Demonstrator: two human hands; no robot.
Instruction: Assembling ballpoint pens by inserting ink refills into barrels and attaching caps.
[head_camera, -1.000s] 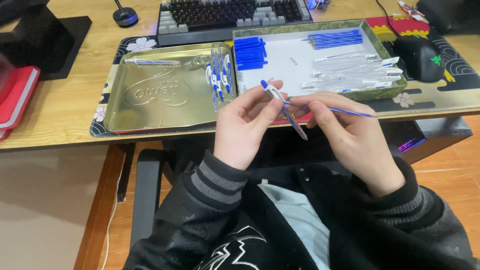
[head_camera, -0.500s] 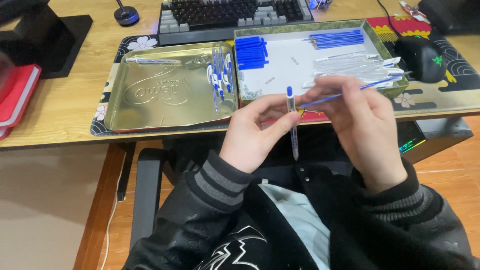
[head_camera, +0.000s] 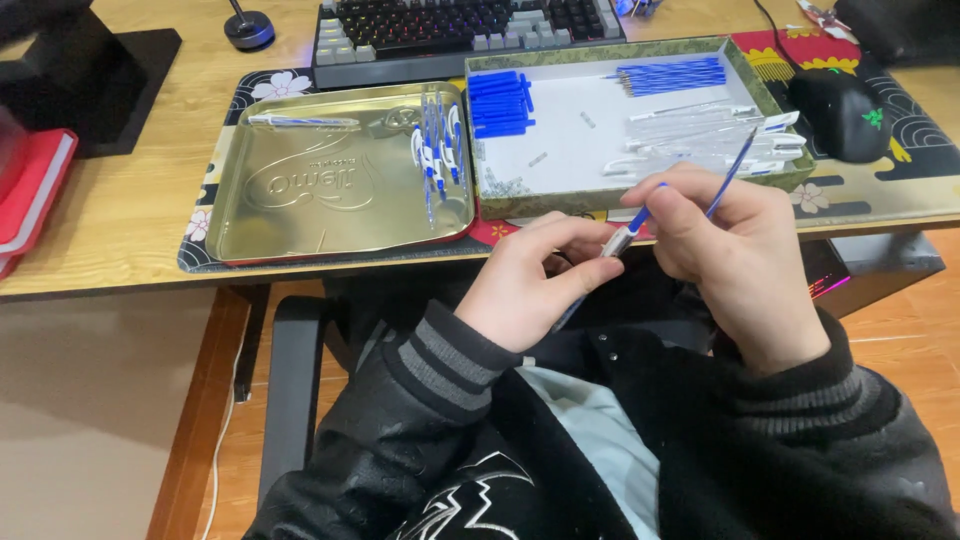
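Pen assembly under way at desk edge: left hand (head_camera: 525, 290) pinching clear pen barrel (head_camera: 612, 245), right hand (head_camera: 735, 250) closing fingers on thin blue refill (head_camera: 728, 172), feeding it in. Next move, by judgement, needing steady alignment, gentle push home.

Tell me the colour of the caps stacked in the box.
Blue caps, clearest in the head view, in the box's left corner.

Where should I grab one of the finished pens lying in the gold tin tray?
Pinch a finished pen across its middle, coming from straight above. They lie flat in a close row near the right end of the tin tray, so the ends crowd together while the barrel tops are exposed.
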